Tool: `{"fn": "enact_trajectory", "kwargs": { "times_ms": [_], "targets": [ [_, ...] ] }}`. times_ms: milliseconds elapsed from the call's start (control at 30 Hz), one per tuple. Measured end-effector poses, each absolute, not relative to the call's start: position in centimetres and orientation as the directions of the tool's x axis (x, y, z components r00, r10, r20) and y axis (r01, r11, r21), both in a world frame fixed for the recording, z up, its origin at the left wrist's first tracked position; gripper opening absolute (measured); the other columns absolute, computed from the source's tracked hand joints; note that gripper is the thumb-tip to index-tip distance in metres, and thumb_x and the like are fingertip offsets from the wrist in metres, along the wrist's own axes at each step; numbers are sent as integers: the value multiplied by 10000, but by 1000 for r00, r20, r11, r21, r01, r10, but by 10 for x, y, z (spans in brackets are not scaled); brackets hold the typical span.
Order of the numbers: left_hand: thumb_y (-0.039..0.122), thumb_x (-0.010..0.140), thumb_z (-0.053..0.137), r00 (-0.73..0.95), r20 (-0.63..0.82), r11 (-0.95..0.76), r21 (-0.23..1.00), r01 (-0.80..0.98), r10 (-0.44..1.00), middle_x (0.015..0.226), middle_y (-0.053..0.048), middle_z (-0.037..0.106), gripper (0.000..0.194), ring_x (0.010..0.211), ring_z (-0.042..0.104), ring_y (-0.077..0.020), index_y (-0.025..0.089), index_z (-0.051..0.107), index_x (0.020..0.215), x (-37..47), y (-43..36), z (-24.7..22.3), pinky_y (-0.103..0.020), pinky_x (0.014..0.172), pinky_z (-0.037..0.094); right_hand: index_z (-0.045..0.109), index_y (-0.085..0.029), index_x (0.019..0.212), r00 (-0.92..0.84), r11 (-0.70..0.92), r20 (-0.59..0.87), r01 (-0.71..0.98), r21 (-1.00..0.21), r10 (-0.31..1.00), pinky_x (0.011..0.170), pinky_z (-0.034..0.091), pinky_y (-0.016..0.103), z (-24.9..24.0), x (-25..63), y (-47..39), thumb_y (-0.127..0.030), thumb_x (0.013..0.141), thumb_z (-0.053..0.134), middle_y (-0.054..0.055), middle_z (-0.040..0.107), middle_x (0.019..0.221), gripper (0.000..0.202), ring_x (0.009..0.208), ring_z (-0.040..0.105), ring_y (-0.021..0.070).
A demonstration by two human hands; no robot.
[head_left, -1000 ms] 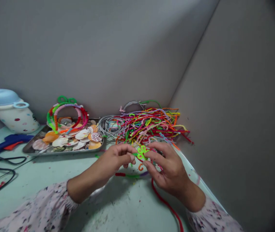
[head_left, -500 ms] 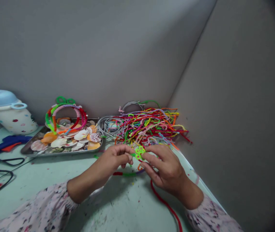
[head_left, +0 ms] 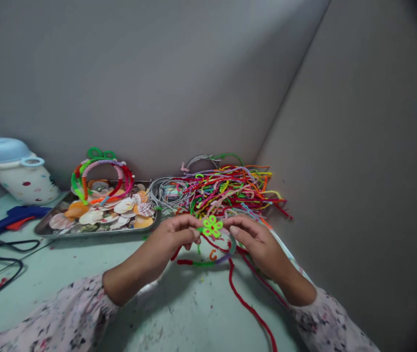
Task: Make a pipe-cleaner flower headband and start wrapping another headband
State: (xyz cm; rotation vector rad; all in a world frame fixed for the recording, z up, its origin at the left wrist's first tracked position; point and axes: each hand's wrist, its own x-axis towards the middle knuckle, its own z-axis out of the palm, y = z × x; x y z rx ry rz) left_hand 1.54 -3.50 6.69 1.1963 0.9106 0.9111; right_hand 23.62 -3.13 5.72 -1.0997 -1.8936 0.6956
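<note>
A lime-green pipe-cleaner flower (head_left: 213, 227) with a pink-red centre faces up between my two hands. The thumb and index finger of my left hand (head_left: 179, 235) pinch at its left side, on a green piece. My right hand (head_left: 258, 242) is closed, its fingertips at the flower's right petals. Just below hangs or lies a curved pipe-cleaner band (head_left: 204, 264) in red, green and purple, its right end rising toward my right fingers. A long red pipe cleaner (head_left: 247, 305) trails toward me across the table. A small orange hook-shaped piece (head_left: 213, 254) shows inside the curve.
A metal tray (head_left: 94, 234) of seashells stands at the left, with multicoloured pipe-cleaner hoops (head_left: 83, 183) on it. Behind my hands lie a heap of pipe cleaners (head_left: 230, 188) and coiled grey wire (head_left: 168, 193). A blue glue gun (head_left: 6, 222) and a spotted bottle (head_left: 25, 181) are farther left.
My right hand has drawn back slightly from the flower, uncovering its petals. The flower now faces more upward toward me, and the band's right end shows. My left hand has hardly moved.
</note>
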Motion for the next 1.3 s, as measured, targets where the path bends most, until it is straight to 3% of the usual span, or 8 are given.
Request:
{"fn": "enact_trajectory", "kwargs": {
  "times_ms": [133,333,600,1067,1300],
  "targets": [
    [203,751,583,355,-53,97,989,-109,933,727,0,567,121,668,461,-119,166,627,858,13,-31,68,-251,638,336,692,-209,947,-357,417,280,400,-816,891,779,502,310,54,240,-23,-345,892,544,39,704,935,208,858,644,181],
    [268,817,526,385,16,37,991,-129,923,785,-23,575,153,746,501,-146,152,625,828,11,-29,67,-283,719,371,685,-211,935,-366,438,295,415,-797,883,756,481,285,55,238,-27,-334,890,556,26,698,904,183,827,635,163],
    [214,763,546,407,-22,23,1000,4,913,712,10,542,79,698,461,-132,154,596,752,12,-34,73,-269,658,332,675,-212,918,-386,469,305,463,-752,871,725,444,257,65,233,-39,-342,901,540,21,663,876,188,797,597,146],
    [227,721,563,415,-45,40,999,21,909,693,13,525,85,653,416,-120,147,588,738,14,-36,74,-251,607,310,664,-210,898,-438,452,247,461,-764,865,716,431,257,68,230,-43,-342,899,535,18,648,852,184,784,580,147],
    [209,751,536,452,-45,57,998,-13,891,726,12,534,80,684,433,-123,154,588,777,12,-36,71,-264,629,310,664,-211,886,-414,379,201,410,-830,888,707,433,240,69,230,-42,-361,891,546,10,650,853,191,781,580,138]
  ]
}}
